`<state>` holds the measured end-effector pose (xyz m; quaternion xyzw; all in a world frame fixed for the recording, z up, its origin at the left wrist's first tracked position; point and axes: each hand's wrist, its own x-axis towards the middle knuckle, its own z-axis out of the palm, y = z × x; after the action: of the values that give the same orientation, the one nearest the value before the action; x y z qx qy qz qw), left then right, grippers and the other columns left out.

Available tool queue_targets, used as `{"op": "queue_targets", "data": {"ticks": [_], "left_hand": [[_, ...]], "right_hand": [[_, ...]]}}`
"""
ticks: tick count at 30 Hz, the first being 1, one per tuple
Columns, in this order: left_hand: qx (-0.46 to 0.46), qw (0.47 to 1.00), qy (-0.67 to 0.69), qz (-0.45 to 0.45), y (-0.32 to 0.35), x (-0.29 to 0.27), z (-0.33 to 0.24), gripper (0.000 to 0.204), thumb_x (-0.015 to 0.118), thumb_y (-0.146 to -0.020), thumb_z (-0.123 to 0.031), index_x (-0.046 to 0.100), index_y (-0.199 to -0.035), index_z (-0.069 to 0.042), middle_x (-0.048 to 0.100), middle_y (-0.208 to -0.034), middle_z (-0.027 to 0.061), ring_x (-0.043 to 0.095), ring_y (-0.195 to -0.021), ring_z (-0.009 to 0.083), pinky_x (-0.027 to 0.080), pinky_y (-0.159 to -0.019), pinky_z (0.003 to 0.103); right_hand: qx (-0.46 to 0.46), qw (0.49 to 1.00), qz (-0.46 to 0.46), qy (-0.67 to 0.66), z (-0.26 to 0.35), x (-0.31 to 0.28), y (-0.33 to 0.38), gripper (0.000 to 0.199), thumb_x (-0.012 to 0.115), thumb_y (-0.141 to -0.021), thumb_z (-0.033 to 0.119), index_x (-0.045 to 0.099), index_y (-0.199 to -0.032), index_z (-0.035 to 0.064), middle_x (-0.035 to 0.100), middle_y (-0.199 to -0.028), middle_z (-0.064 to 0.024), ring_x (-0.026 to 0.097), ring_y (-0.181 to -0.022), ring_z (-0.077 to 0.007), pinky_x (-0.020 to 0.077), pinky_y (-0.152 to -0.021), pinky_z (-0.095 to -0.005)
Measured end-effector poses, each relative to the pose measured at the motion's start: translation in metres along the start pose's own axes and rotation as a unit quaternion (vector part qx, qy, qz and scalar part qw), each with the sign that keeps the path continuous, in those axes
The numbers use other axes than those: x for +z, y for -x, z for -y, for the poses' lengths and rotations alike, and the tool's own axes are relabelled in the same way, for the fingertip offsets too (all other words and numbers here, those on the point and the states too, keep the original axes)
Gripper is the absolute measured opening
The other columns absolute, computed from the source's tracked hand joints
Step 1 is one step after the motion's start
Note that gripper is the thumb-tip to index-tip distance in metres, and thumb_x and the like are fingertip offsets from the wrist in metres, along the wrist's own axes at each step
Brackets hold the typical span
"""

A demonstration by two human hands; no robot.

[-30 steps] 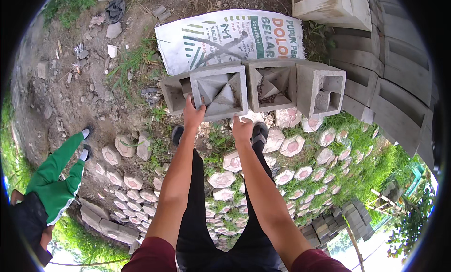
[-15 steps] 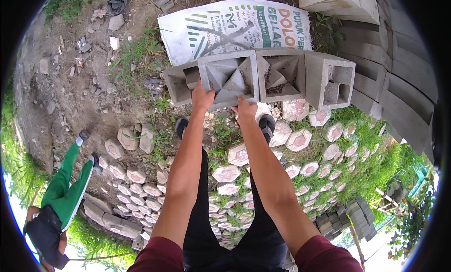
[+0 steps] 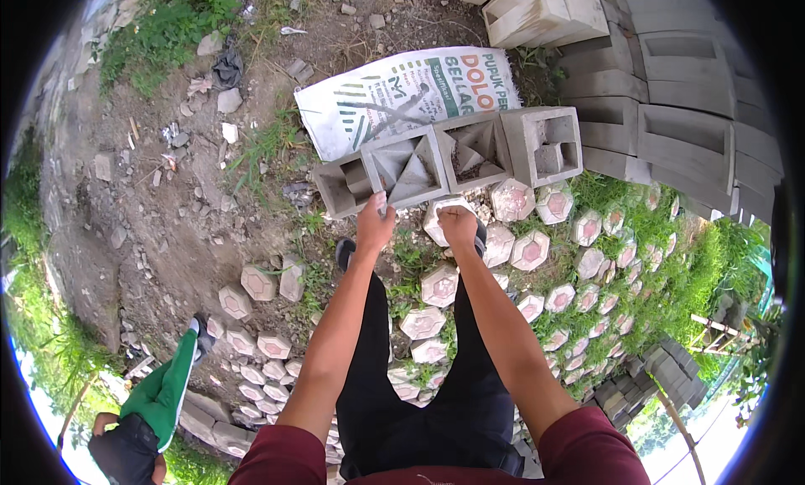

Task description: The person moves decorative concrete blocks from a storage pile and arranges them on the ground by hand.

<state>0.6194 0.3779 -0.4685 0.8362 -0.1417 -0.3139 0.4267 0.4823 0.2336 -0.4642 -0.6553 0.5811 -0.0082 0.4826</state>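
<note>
Fingers (image 3: 381,203) of L hand (image 3: 374,227) are narrow, partly bent, at the near L corner of the 2nd block (image 3: 408,168); can't tell if touching. R hand (image 3: 458,227) has fingers curled in, just nearside of the joint btwn 2nd & 3rd block (image 3: 472,152), over a paver (image 3: 434,220); can't tell if holding anything. 2nd block sits btwn 1st block (image 3: 341,186) & 3rd, w/ sack (image 3: 394,98) behind.

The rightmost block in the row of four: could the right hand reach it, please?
Likely yes: only low hexagonal pavers seem to lie between the right hand and the rightmost block.
</note>
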Motion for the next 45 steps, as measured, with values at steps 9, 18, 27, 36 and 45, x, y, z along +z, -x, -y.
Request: {"op": "queue_targets", "data": {"ticks": [9,18,27,36,45], "left_hand": [[0.113,0.989,-0.075,0.051,0.107,-0.128,-0.182,0.031,0.059,-0.092,-0.026,0.056,-0.078,0.001,0.061,-0.064,0.0102,0.061,-0.062,0.0163,0.047,-0.06,0.032],[0.31,0.942,-0.063,0.11,0.172,-0.071,-0.331,0.023,0.058,-0.089,-0.019,0.057,-0.08,0.001,0.062,-0.072,0.0166,0.061,-0.067,0.0306,0.047,-0.065,0.037],[0.225,0.931,0.008,0.287,0.28,0.091,-0.393,0.015,0.061,-0.086,-0.014,0.06,-0.084,0.001,0.066,-0.076,0.0082,0.063,-0.07,0.0148,0.049,-0.068,0.029],[0.272,0.843,0.008,0.464,0.343,0.227,-0.495,0.014,0.057,-0.085,-0.008,0.059,-0.072,-0.003,0.059,-0.064,-0.0011,0.049,-0.059,0.0046,0.039,-0.055,0.022],[0.229,0.713,-0.032,0.661,0.4,0.418,-0.551,0.015,0.058,-0.087,-0.01,0.06,-0.074,-0.002,0.059,-0.069,-0.0013,0.047,-0.061,0.0047,0.038,-0.057,0.021]], "right_hand": [[-0.074,0.956,-0.145,-0.243,0.065,-0.155,0.167,0.025,0.064,-0.092,0.02,0.063,-0.084,-0.0036,0.062,-0.065,-0.0026,0.058,-0.059,-0.0092,0.0482,-0.058,-0.0241],[0.006,0.934,-0.237,-0.269,0.036,-0.263,0.29,0.027,0.065,-0.091,0.02,0.062,-0.079,-0.0033,0.061,-0.066,-0.0025,0.057,-0.059,-0.0082,0.0476,-0.056,-0.0234],[0.087,0.885,-0.247,-0.385,-0.055,-0.377,0.362,0.027,0.064,-0.091,0.022,0.059,-0.075,0.0008,0.061,-0.064,-0.0017,0.057,-0.056,-0.0085,0.0457,-0.054,-0.0237],[0.052,0.801,-0.398,-0.444,-0.087,-0.508,0.377,0.015,0.063,-0.089,0.014,0.062,-0.084,-0.0001,0.063,-0.072,-0.0025,0.057,-0.064,-0.008,0.0468,-0.059,-0.0244],[0.103,0.699,-0.574,-0.413,-0.146,-0.605,0.382,0.012,0.066,-0.088,0.012,0.061,-0.084,0.0014,0.061,-0.072,-0.0007,0.055,-0.063,-0.0055,0.046,-0.058,-0.0228]]}}
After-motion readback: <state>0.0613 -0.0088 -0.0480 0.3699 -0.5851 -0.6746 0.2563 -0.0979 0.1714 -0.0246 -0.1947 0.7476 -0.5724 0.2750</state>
